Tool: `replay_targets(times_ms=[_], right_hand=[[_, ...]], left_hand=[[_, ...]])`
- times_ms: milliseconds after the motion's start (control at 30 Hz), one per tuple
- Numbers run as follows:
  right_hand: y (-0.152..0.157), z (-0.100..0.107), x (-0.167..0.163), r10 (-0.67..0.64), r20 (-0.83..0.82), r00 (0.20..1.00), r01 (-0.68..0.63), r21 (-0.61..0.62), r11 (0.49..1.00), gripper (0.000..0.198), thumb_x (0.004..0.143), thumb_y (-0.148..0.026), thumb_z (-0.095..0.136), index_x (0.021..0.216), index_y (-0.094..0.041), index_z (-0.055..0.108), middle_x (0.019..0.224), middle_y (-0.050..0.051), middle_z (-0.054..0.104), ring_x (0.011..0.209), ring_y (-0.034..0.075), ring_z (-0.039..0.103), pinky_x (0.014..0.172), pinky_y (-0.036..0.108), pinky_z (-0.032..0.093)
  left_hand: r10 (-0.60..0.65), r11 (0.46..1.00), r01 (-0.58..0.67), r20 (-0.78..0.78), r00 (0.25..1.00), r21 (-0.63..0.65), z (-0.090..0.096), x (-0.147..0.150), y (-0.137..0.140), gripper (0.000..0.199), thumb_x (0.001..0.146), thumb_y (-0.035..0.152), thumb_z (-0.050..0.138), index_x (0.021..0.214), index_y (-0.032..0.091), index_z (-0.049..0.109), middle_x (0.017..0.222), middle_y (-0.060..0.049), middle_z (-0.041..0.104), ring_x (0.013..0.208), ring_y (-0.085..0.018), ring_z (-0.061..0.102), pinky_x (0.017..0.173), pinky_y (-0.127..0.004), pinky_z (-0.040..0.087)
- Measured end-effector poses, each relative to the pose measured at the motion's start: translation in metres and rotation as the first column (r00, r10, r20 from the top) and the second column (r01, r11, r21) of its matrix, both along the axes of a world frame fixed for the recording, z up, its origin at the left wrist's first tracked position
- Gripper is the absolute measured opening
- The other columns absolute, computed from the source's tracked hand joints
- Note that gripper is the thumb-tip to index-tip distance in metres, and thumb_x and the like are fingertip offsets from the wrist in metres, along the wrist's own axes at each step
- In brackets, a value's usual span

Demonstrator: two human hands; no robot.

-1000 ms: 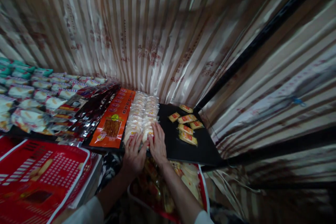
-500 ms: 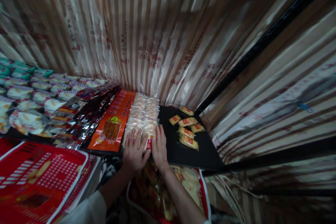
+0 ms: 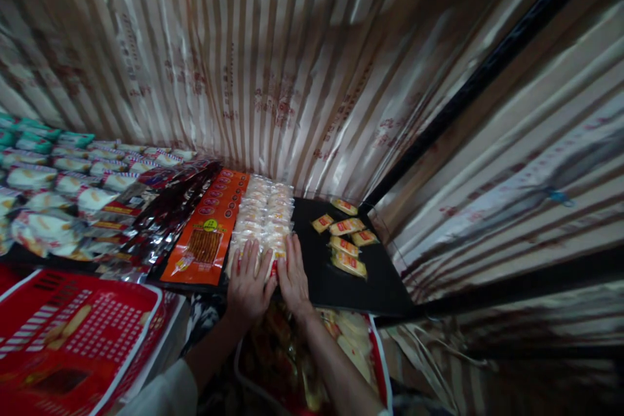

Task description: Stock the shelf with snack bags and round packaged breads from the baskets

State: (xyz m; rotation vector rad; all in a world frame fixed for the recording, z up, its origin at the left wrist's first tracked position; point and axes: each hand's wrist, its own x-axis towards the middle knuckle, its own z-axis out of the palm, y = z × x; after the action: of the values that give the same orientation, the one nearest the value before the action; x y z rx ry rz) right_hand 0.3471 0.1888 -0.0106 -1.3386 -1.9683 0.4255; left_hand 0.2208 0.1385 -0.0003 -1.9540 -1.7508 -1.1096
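Note:
Small clear-wrapped pale snack packets (image 3: 266,208) stand in two close columns on a black shelf board (image 3: 361,292). My left hand (image 3: 248,286) lies over the near end of the left column, its fingers stretched out. Along the right side of the near packets rests my right hand (image 3: 292,276), fingers extended and partly covering them. Both hands touch the packets without gripping any. Left of the columns lies a flat orange snack bag (image 3: 207,234) with a picture of brown sticks. Several yellow-wrapped snacks (image 3: 347,226) lie loosely to the right.
Dark shiny pouches (image 3: 160,208) and rows of white packets (image 3: 73,175) fill the left. A red box-like package (image 3: 73,338) sits at the lower left. Below the board is a red-and-white container (image 3: 380,351) of packets. A striped curtain (image 3: 273,58) and black pole (image 3: 468,97) stand behind.
My right hand has shifted slightly left and closer to my left hand, against the packets. The view has moved a little; the snacks around keep their places.

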Motion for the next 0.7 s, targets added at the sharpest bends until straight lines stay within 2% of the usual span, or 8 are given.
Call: replay_targets(times_ms=[100, 233, 300, 367, 433, 500, 633, 700], right_hand=[[0.004, -0.004, 0.004, -0.019, -0.109, 0.994, 0.016, -0.023, 1.000, 0.055, 0.094, -0.043, 0.030, 0.146, -0.027, 0.018, 0.154, 0.004, 0.015, 0.140, 0.019, 0.020, 0.111, 0.040, 0.029], [0.016, -0.003, 0.016, -0.067, -0.309, 0.949, 0.026, -0.132, 0.991, 0.057, 0.094, -0.050, 0.026, 0.145, -0.026, 0.022, 0.152, 0.006, 0.022, 0.139, 0.019, 0.022, 0.110, 0.042, 0.030], [0.023, 0.001, 0.021, -0.084, -0.411, 0.908, 0.002, -0.196, 0.981, 0.060, 0.093, -0.053, 0.022, 0.146, -0.024, 0.019, 0.152, 0.007, 0.024, 0.137, 0.019, 0.028, 0.109, 0.041, 0.032], [0.032, 0.008, 0.024, -0.103, -0.488, 0.867, -0.017, -0.235, 0.972, 0.062, 0.093, -0.055, 0.020, 0.146, -0.023, 0.018, 0.151, 0.008, 0.026, 0.135, 0.020, 0.033, 0.107, 0.042, 0.034], [0.044, 0.016, 0.025, -0.117, -0.530, 0.840, -0.028, -0.259, 0.966, 0.065, 0.092, -0.057, 0.019, 0.146, -0.022, 0.020, 0.150, 0.009, 0.027, 0.134, 0.022, 0.035, 0.106, 0.044, 0.036], [0.057, 0.023, 0.023, -0.124, -0.559, 0.820, -0.045, -0.279, 0.959, 0.066, 0.091, -0.059, 0.021, 0.145, -0.021, 0.022, 0.150, 0.010, 0.028, 0.134, 0.022, 0.034, 0.106, 0.045, 0.035], [0.090, 0.031, 0.018, -0.125, -0.612, 0.781, -0.100, -0.319, 0.942, 0.070, 0.089, -0.062, 0.025, 0.145, -0.021, 0.024, 0.149, 0.009, 0.029, 0.135, 0.022, 0.032, 0.110, 0.046, 0.029], [0.109, 0.033, 0.017, -0.139, -0.635, 0.760, -0.122, -0.350, 0.929, 0.073, 0.087, -0.064, 0.027, 0.145, -0.020, 0.024, 0.150, 0.010, 0.028, 0.135, 0.022, 0.031, 0.111, 0.045, 0.028]], left_hand=[[0.003, 1.000, -0.003, -0.001, 1.000, 0.003, 0.003, 0.001, -0.003, 0.054, 0.084, 0.035, 0.052, 0.134, 0.017, 0.045, 0.144, -0.015, 0.038, 0.137, -0.032, 0.027, 0.110, -0.052, 0.023], [0.005, 1.000, -0.004, 0.010, 1.000, -0.025, 0.014, -0.008, -0.005, 0.055, 0.084, 0.034, 0.052, 0.136, 0.017, 0.042, 0.147, -0.015, 0.033, 0.138, -0.033, 0.022, 0.110, -0.053, 0.022], [0.031, 0.998, -0.025, 0.111, 0.993, -0.054, 0.021, -0.020, 0.003, 0.052, 0.087, 0.032, 0.046, 0.137, 0.017, 0.040, 0.148, -0.014, 0.031, 0.139, -0.031, 0.019, 0.111, -0.053, 0.022], [0.048, 0.995, -0.020, 0.283, 0.958, -0.100, 0.028, -0.036, 0.019, 0.048, 0.091, 0.033, 0.038, 0.137, 0.018, 0.040, 0.148, -0.012, 0.033, 0.139, -0.028, 0.021, 0.111, -0.051, 0.025], [0.085, 0.983, 0.007, 0.483, 0.871, -0.186, 0.036, -0.055, 0.043, 0.047, 0.092, 0.039, 0.033, 0.133, 0.018, 0.045, 0.143, -0.011, 0.040, 0.137, -0.026, 0.028, 0.111, -0.050, 0.027], [0.127, 0.959, 0.077, 0.657, 0.743, -0.273, 0.045, -0.070, 0.070, 0.051, 0.091, 0.045, 0.032, 0.127, 0.014, 0.050, 0.138, -0.014, 0.047, 0.132, -0.027, 0.037, 0.111, -0.050, 0.026], [0.196, 0.905, 0.290, 0.910, 0.364, -0.311, 0.065, -0.087, 0.118, 0.058, 0.091, 0.051, 0.026, 0.122, 0.011, 0.053, 0.131, -0.015, 0.053, 0.123, -0.025, 0.049, 0.104, -0.045, 0.038], [0.190, 0.895, 0.359, 0.953, 0.235, -0.267, 0.071, -0.090, 0.136, 0.059, 0.090, 0.054, 0.024, 0.119, 0.012, 0.055, 0.126, -0.014, 0.058, 0.120, -0.025, 0.052, 0.102, -0.043, 0.040]])
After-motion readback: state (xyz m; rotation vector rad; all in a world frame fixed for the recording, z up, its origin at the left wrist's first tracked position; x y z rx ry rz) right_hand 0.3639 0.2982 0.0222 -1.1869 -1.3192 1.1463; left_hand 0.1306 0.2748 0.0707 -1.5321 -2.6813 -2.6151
